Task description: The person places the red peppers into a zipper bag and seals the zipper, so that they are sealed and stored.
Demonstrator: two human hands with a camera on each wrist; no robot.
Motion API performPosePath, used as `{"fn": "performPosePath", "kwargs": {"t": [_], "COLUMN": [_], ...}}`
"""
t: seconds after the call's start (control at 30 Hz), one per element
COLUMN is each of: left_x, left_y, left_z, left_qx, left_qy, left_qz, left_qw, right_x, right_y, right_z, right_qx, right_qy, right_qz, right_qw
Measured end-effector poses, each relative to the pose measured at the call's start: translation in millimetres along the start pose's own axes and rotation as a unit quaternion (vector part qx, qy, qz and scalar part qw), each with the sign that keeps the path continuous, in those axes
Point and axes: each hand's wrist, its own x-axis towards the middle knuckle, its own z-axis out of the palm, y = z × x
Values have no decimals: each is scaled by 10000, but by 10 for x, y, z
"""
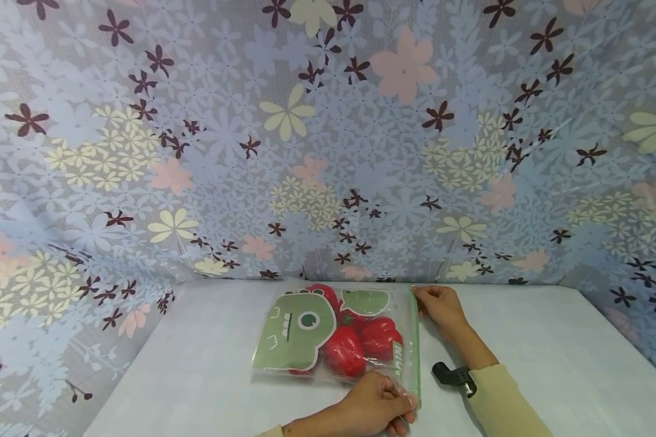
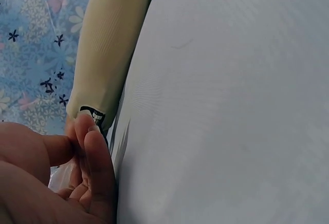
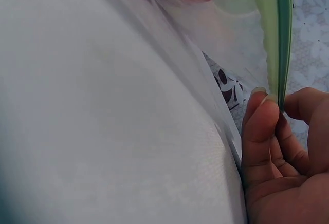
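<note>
A clear zip bag (image 1: 295,349) with a green cartoon creature printed on it lies on the white table. Through the plastic show several red bell peppers (image 1: 345,353). A green zip strip (image 1: 416,352) runs along the bag's right side. My right hand (image 1: 440,306) pinches the far end of that strip between thumb and fingertips, as the strip's edge (image 3: 282,39) in the right wrist view confirms. At the near right corner, my left hand (image 1: 369,403) pinches the bag's edge. In the left wrist view its thumb meets the curled fingers (image 2: 100,167), which mostly hide the plastic.
The white table (image 1: 197,352) extends on both sides of the bag. A flowered cloth (image 1: 224,152) hangs behind it and along the sides. Strapped at the right wrist is a small black camera (image 1: 452,376), close over the table.
</note>
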Motion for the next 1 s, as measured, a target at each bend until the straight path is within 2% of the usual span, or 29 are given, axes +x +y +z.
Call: {"fn": "performPosePath", "kwargs": {"t": [0.1,0.17,0.23,0.3,0.37,0.47,0.6,0.7,0.83,1.0], "left_x": [5,7,8,4,-2,-10,-10,-4,-14,-82], "left_y": [10,13,15,20,29,35,21,11,25,107], "left_z": [4,10,14,16,12,5,2,-1,-22,-70], "left_qx": [7,-31,-68,-112,-110,-109,-87,-80,50,828], "left_qy": [35,49,46,28,7,-8,40,28,-141,-405], "left_qz": [-30,-7,6,21,-10,-25,18,76,7,-69], "left_qw": [10000,10000,10000,9999,9999,9999,10000,9999,9999,9957], "right_x": [-12,-25,-34,-41,-44,-58,-84,-88,-66,-47], "right_y": [-10,-19,-25,-31,-40,-64,-103,-109,-70,-10], "right_z": [-17,-49,-94,-139,-173,-207,-249,-275,-318,-428], "right_qx": [63,20,-90,-233,-339,-501,-490,-362,-206,-74], "right_qy": [-74,-264,-628,-1164,-1750,-2603,-3321,-3386,-3157,-2807], "right_qz": [27,32,45,33,-24,-138,-259,-278,-241,-152], "right_qw": [9999,9996,9980,9929,9840,9641,9416,9398,9483,9597]}}
